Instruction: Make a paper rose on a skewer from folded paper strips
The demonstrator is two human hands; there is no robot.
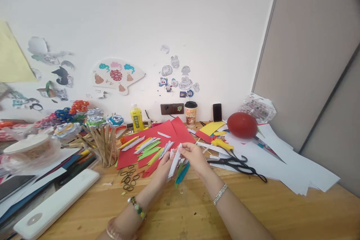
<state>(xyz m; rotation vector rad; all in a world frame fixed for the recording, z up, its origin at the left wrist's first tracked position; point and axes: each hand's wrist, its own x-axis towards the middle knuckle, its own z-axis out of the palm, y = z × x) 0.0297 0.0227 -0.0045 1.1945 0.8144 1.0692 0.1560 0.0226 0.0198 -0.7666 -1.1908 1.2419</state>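
left hand, right hand angled inward, pinching white strip

Left arm: green-beaded bracelet and, apparently, a pinkish translucent bangle; right arm: silvery bracelet.

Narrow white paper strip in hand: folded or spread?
Folded, apparently: the white paper strip is a slim band with layered-looking edges, held in the left hand and right hand.

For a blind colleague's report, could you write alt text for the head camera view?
A person's left hand and right hand hold a white paper strip over a wooden table. Beyond them, coloured strips lie on red paper, with black scissors to the right and rubber bands to the left.
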